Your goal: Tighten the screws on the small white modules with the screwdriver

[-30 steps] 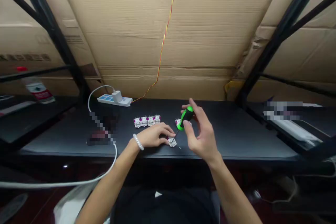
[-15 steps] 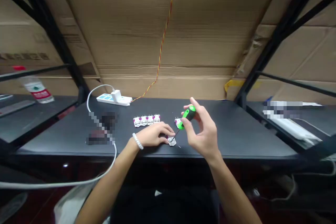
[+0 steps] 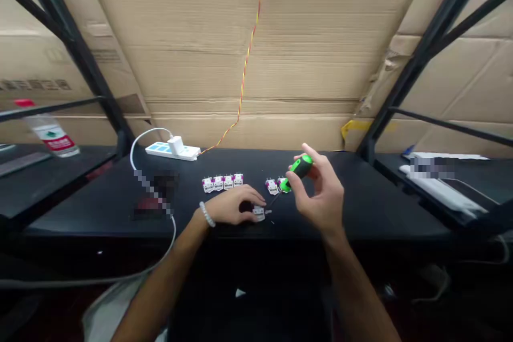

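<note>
My right hand (image 3: 320, 195) grips a green and black screwdriver (image 3: 295, 172), its thin shaft slanting down to the left toward a small white and purple part (image 3: 259, 213) on the black table (image 3: 360, 208). My left hand (image 3: 232, 206), a white bead bracelet on its wrist, rests on the table with its fingers closed on that part. A row of several similar parts (image 3: 223, 182) lies just behind my left hand. One more such part (image 3: 272, 186) sits beside the screwdriver's handle.
A white power strip (image 3: 172, 151) with a plugged charger and a white cable lies at the back left. A red and yellow twisted wire (image 3: 248, 59) hangs down the cardboard wall. A bottle (image 3: 46, 129) stands far left. Black shelf struts frame both sides.
My right hand and the screwdriver have shifted right and slightly up, tilting the shaft flatter. My left hand stays on the small part. The view has drifted a little.
</note>
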The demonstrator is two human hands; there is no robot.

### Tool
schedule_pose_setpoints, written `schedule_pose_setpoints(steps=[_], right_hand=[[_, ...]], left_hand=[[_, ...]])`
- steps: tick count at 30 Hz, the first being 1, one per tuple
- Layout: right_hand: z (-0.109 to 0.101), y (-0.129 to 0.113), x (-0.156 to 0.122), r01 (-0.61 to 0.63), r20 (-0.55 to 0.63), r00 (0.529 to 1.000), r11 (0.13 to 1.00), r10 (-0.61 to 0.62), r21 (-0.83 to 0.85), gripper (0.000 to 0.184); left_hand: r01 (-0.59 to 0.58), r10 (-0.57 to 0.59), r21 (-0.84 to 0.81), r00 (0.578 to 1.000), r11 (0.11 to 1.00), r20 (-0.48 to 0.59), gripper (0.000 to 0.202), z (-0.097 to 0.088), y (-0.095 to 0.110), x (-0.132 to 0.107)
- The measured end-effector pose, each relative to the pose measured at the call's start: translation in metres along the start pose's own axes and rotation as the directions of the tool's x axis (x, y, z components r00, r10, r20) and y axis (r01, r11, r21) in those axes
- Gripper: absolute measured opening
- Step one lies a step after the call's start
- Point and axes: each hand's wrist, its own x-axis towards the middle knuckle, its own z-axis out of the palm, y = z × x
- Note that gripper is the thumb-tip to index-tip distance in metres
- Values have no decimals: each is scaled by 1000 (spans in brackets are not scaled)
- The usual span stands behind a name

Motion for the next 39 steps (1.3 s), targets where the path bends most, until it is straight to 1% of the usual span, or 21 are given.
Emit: schedule_pose_setpoints(steps=[2, 6, 8, 14, 22, 26, 28, 31, 33, 39], right_hand=[[0, 3, 2, -6, -23, 1000, 1000, 6, -25, 53], [0, 9, 6, -21, -66, 998, 999, 18, -42, 48], [0, 10, 8, -26, -88, 996, 998, 21, -50, 46], [-2, 9, 9, -28, -116, 993, 998, 22, -51, 44], [-6, 10, 11, -33, -138, 990, 999, 28, -29, 45], [-11, 11, 13, -32, -159, 987, 999, 28, -24, 45], [-14, 12, 14, -32, -176, 984, 999, 26, -31, 45], [-18, 14, 16, -35, -196, 980, 998, 26, -42, 46], [-20, 15, 17, -31, -206, 978, 998, 21, -46, 46], [-23, 17, 19, -16, -230, 973, 998, 4, -52, 46]], left_hand=[[-8, 8, -11, 1000, 1000, -10, 39, 0, 2, 0], [-10, 9, -32, 999, 999, -32, 30, 0, 6, 1], [-22, 21, -52, 999, 998, -29, 29, 0, 7, 1], [-63, 63, -92, 998, 994, 1, 41, 2, 7, 3], [-63, 64, -61, 998, 996, 5, 35, 5, 5, 4], [-57, 60, -54, 997, 997, 42, 30, 5, 5, 3], [-51, 53, -48, 998, 998, 37, 30, 5, 6, 3], [-60, 61, -34, 998, 998, 22, 37, 5, 10, 3], [-77, 77, -14, 996, 997, 38, 39, 7, 13, 4], [-77, 69, 87, 993, 993, 91, 31, 13, 21, 8]])
